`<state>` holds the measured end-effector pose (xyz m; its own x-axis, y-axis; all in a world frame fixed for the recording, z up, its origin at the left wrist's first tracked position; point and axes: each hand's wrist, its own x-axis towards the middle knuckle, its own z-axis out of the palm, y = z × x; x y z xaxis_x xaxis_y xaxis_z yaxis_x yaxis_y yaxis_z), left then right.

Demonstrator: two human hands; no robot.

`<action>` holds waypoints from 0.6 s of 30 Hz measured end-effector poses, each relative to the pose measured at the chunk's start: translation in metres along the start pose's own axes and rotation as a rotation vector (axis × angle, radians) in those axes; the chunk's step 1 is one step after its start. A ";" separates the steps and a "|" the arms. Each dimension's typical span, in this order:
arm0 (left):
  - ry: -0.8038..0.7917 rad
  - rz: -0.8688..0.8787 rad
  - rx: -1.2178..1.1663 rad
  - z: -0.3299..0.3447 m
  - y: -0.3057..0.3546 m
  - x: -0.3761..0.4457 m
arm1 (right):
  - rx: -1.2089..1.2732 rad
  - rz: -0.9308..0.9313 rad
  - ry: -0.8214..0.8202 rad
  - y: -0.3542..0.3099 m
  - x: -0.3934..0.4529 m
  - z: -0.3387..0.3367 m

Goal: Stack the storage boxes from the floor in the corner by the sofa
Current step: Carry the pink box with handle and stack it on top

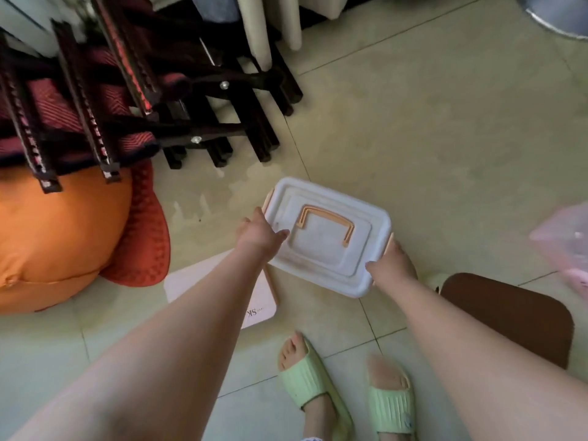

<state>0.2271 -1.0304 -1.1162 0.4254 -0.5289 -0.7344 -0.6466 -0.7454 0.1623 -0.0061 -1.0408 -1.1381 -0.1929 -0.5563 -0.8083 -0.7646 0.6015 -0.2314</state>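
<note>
A white storage box (327, 246) with a flat lid and an orange carry handle (326, 222) is held over the tiled floor in the middle of the head view. My left hand (259, 235) grips its left edge, thumb on the lid. My right hand (393, 265) grips its right edge near an orange side latch. Under my left forearm lies a flat pale pink box (254, 308) with printed letters, partly hidden. A blurred pink translucent box (566, 249) shows at the right edge.
Dark folded wooden chairs with red fabric (127, 106) lean at the upper left. An orange cushion (60, 237) and a red mesh piece (143, 237) sit at the left. A brown stool seat (509, 316) is at the right. My feet wear green slippers (350, 396).
</note>
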 end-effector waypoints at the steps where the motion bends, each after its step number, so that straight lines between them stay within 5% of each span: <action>1: 0.000 -0.010 -0.016 0.007 -0.004 0.015 | 0.057 0.064 0.005 0.000 0.012 0.005; 8: -0.061 -0.059 -0.159 0.033 -0.016 0.059 | 0.533 0.198 -0.055 0.015 0.069 0.035; 18: 0.076 -0.197 -0.294 -0.073 -0.037 -0.048 | 0.230 -0.128 0.040 -0.098 -0.052 -0.049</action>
<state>0.2766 -1.0075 -1.0391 0.5769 -0.3838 -0.7210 -0.3428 -0.9150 0.2129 0.0490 -1.0987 -1.0465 -0.1316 -0.6556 -0.7436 -0.6254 0.6369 -0.4508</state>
